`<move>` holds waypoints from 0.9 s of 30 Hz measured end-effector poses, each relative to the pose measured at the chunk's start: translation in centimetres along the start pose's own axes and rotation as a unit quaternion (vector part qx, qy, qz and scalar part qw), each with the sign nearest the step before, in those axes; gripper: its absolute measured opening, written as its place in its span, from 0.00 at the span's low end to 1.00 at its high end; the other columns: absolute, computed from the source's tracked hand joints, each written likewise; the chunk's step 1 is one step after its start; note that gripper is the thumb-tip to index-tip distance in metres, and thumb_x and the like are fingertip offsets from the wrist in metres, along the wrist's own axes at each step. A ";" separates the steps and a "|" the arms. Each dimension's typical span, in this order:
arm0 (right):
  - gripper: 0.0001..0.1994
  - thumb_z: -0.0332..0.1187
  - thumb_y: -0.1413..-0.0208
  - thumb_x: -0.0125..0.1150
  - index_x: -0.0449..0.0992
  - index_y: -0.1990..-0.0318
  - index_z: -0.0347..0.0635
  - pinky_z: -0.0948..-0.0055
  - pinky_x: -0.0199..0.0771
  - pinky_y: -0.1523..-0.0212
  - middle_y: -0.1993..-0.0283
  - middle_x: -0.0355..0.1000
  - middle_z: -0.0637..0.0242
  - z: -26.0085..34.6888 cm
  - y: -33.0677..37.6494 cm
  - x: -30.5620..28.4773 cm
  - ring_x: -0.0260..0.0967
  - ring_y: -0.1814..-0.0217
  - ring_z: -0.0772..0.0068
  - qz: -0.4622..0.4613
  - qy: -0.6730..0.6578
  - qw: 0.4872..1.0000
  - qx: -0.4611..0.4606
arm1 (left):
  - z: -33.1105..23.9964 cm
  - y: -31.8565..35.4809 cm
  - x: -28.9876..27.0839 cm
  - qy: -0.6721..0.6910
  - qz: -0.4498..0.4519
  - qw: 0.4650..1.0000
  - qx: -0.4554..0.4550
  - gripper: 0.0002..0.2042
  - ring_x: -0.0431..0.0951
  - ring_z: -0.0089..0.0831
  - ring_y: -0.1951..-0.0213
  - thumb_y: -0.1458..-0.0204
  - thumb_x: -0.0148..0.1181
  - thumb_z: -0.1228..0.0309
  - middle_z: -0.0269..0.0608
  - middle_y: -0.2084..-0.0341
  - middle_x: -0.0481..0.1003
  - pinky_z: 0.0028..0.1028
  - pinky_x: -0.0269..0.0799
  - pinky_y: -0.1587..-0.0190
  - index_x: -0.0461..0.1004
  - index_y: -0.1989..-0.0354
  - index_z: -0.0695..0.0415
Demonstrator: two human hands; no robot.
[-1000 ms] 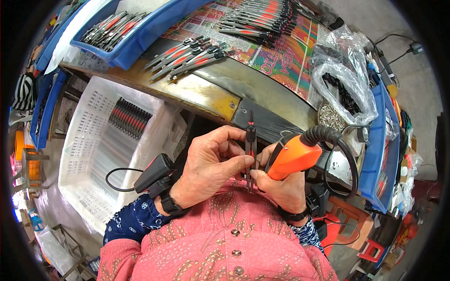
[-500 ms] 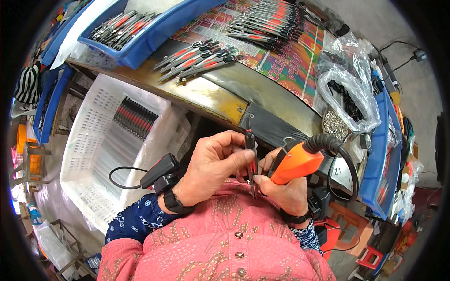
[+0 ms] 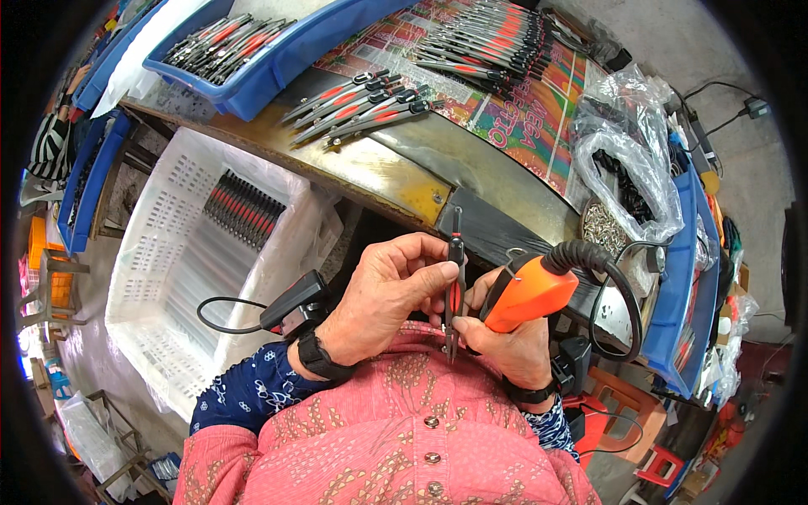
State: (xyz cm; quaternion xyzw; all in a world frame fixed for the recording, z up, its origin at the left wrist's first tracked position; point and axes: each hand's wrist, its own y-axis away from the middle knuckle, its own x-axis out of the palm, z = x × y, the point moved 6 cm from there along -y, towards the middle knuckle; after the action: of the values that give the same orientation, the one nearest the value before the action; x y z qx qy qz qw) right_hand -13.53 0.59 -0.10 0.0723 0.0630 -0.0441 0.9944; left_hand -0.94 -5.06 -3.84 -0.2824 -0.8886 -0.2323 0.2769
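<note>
A slim black-and-red drawing compass (image 3: 455, 254) stands nearly upright in front of my chest, its thin legs pointing down at my shirt. My left hand (image 3: 389, 282) pinches it between thumb and fingers. My right hand (image 3: 518, 347) is wrapped round an orange electric screwdriver (image 3: 534, 295) with a thick black ribbed cable, and its thumb reaches the compass's lower part. The screwdriver's working tip is hidden by my fingers. Beyond my hands, several similar compasses (image 3: 358, 108) lie fanned on the bench edge.
A white crate (image 3: 160, 278) at left holds a row of compasses (image 3: 244, 210). On the bench are a blue tray (image 3: 252, 88) of compasses, a larger compass pile (image 3: 488, 42), a plastic bag (image 3: 627, 160) of black parts and small metal parts (image 3: 604, 227). Another blue tray (image 3: 673, 311) stands at right.
The compass has shifted slightly and stands a bit straighter between my fingers. Both hands keep their hold; the bench has moved slightly within the view.
</note>
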 end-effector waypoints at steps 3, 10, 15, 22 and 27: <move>0.13 0.17 0.61 0.62 0.66 0.68 0.39 0.80 0.67 0.69 0.71 0.64 0.72 0.0 -0.1 0.2 0.63 0.70 0.82 0.006 0.001 1.000 0.004 | 0.1 0.0 0.0 0.013 -0.006 1.000 -0.001 0.08 0.73 0.14 0.71 0.45 0.57 0.72 0.30 0.69 0.75 0.16 0.71 0.69 0.72 0.59 0.60; 0.13 0.18 0.61 0.64 0.66 0.68 0.39 0.80 0.68 0.69 0.72 0.66 0.72 0.3 -0.1 0.4 0.64 0.71 0.82 0.008 0.028 1.000 -0.008 | -0.1 0.0 0.0 0.016 -0.025 1.000 0.001 0.08 0.70 0.12 0.74 0.45 0.56 0.69 0.28 0.72 0.75 0.14 0.67 0.73 0.73 0.61 0.60; 0.15 0.17 0.61 0.63 0.65 0.66 0.38 0.82 0.67 0.73 0.72 0.69 0.69 0.3 -0.2 0.4 0.64 0.74 0.82 0.011 -0.003 1.000 0.009 | -1.4 0.2 -0.2 -0.046 -0.054 0.997 0.044 0.07 0.71 0.14 0.75 0.44 0.54 0.70 0.31 0.74 0.74 0.17 0.71 0.72 0.73 0.62 0.60; 0.16 0.17 0.60 0.61 0.62 0.64 0.37 0.81 0.66 0.78 0.74 0.67 0.62 1.6 -0.5 -1.2 0.64 0.77 0.76 -0.026 -0.123 0.992 0.009 | -6.3 0.5 -1.0 -0.118 -0.068 0.983 0.125 0.09 0.72 0.22 0.78 0.40 0.48 0.68 0.38 0.76 0.73 0.22 0.72 0.75 0.66 0.59 0.60; 0.15 0.17 0.59 0.59 0.62 0.63 0.36 0.80 0.65 0.78 0.76 0.65 0.62 3.2 -1.2 -2.4 0.64 0.78 0.74 -0.022 -0.100 0.993 -0.065 | -12.3 -0.5 -2.0 -0.394 -0.113 0.878 0.248 0.07 0.63 0.13 0.82 0.44 0.52 0.71 0.30 0.80 0.70 0.16 0.57 0.81 0.70 0.64 0.62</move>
State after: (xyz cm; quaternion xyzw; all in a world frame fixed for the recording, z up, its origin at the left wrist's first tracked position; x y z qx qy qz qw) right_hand -15.69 -0.92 3.20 0.0014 -0.0325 -0.0685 0.9971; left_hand 4.57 -13.18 3.82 -0.1702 -0.9786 0.0963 -0.0638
